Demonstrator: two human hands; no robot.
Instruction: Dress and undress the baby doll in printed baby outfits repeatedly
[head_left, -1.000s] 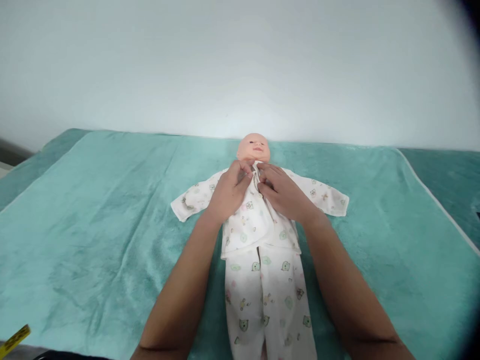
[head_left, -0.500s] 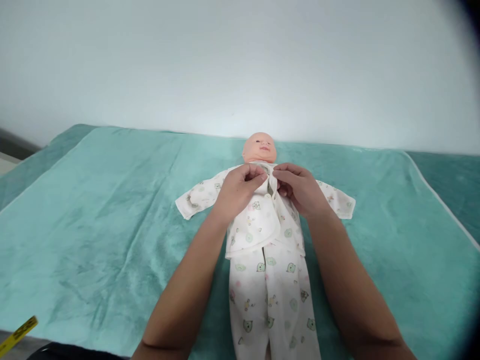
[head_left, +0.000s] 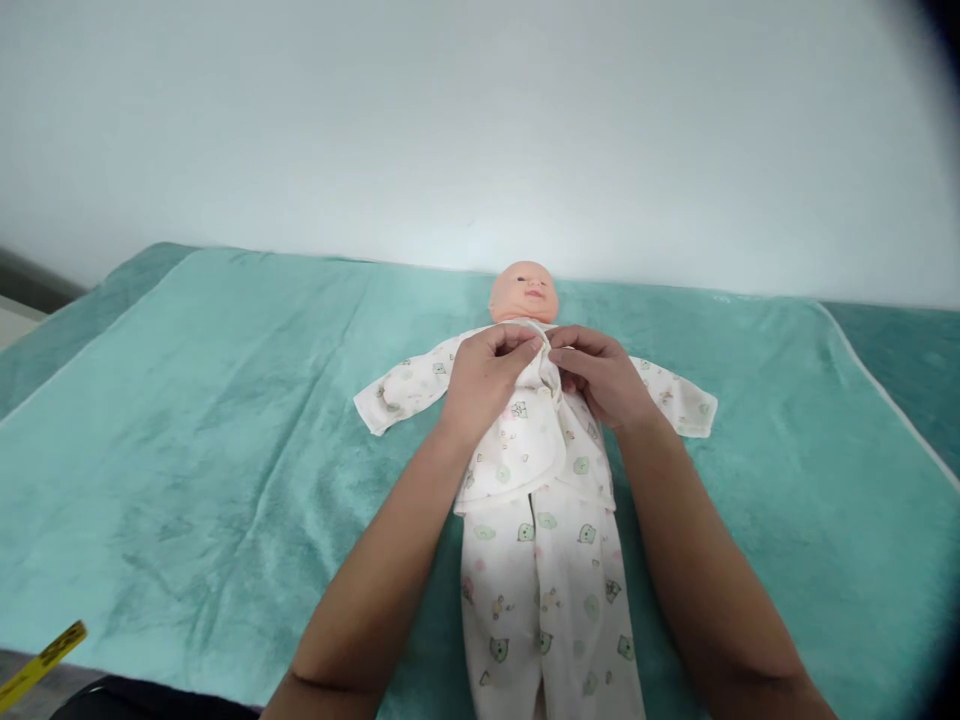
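Note:
A baby doll lies on its back, dressed in a white printed jacket and matching trousers. Over the chest, my left hand pinches one front edge of the jacket between thumb and fingers. Close beside it, my right hand is closed with its fingertips on the other side of the jacket's opening. The two sets of fingertips nearly meet just under the doll's neck. Whatever fastening lies between them is too small to make out. Both jacket sleeves stretch out sideways, and the lower front flap lies overlapped.
A green towel spreads under the doll, with a darker green cover showing at the sides. Behind it rises a white wall. A yellow strip with dark marks appears at the lower left, near something black.
My fingertips have drawn closer together, and the gap in the jacket's upper front has narrowed. The view has shifted slightly.

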